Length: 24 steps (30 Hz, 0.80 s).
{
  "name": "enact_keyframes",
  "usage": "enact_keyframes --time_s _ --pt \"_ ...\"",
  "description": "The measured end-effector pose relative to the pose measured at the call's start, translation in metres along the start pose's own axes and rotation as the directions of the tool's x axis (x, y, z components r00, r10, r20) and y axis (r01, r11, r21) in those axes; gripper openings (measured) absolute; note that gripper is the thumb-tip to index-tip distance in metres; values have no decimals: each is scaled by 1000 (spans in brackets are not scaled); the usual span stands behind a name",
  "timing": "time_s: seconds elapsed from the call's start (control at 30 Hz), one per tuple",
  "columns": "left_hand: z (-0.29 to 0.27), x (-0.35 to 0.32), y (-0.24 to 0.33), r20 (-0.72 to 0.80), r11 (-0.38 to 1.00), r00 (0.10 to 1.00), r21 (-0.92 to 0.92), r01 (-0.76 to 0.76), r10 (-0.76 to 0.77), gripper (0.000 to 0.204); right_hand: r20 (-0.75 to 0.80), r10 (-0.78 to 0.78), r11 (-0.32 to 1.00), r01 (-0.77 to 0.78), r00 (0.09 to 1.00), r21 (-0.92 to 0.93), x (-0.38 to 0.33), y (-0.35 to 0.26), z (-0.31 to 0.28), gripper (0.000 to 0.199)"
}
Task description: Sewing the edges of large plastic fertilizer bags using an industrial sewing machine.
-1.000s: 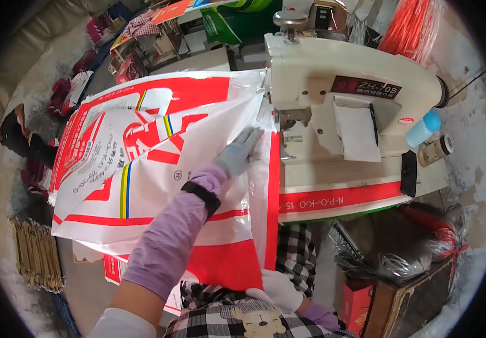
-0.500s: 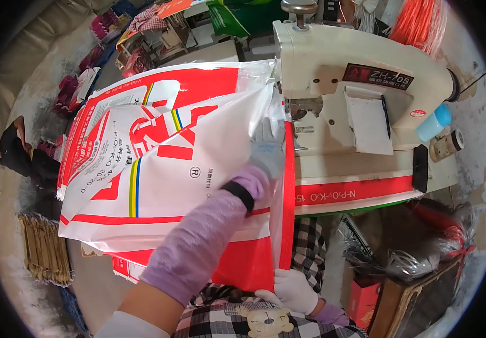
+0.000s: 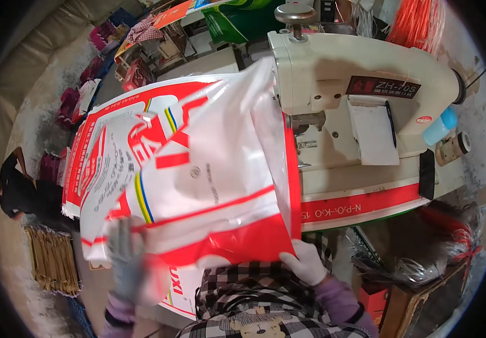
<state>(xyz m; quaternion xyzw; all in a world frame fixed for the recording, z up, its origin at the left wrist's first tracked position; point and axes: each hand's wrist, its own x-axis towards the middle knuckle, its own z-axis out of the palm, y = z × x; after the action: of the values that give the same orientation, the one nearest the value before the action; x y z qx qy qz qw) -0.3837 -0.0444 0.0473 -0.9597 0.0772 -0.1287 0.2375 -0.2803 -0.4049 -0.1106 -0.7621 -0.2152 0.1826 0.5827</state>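
Note:
A white and red woven plastic sack (image 3: 198, 169) lies lifted across the table in front of a cream industrial sewing machine (image 3: 361, 96). Its far corner stands up against the machine head. My right hand (image 3: 306, 262), in a white glove, grips the sack's near right corner by the red band. My left hand (image 3: 122, 260), in a grey glove, is blurred at the sack's near left edge, with its fingers straight and pointing up against the sack. More sacks of the same kind lie underneath.
A blue-capped bottle (image 3: 440, 126) and a thread spool (image 3: 456, 146) stand right of the machine. Another person (image 3: 14, 194) in dark clothes is on the floor at left, near a stack of brown bundles (image 3: 51, 262). Orange cord (image 3: 420, 22) hangs at the top right.
My left hand has pulled back from near the machine's needle to the sack's near left edge. The sack's right side has risen and folded up against the machine head.

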Motion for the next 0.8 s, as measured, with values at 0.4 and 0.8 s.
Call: enact_keyframes --time_s 0.4,0.8 --pt "211 -23 -175 315 948 895 67 311 -316 70 -170 -85 993 68 982 -99 143 -31 39 13" --pt "117 -300 21 830 -761 84 -541 357 -551 40 -293 -565 674 227 771 -703 199 -68 90 59"
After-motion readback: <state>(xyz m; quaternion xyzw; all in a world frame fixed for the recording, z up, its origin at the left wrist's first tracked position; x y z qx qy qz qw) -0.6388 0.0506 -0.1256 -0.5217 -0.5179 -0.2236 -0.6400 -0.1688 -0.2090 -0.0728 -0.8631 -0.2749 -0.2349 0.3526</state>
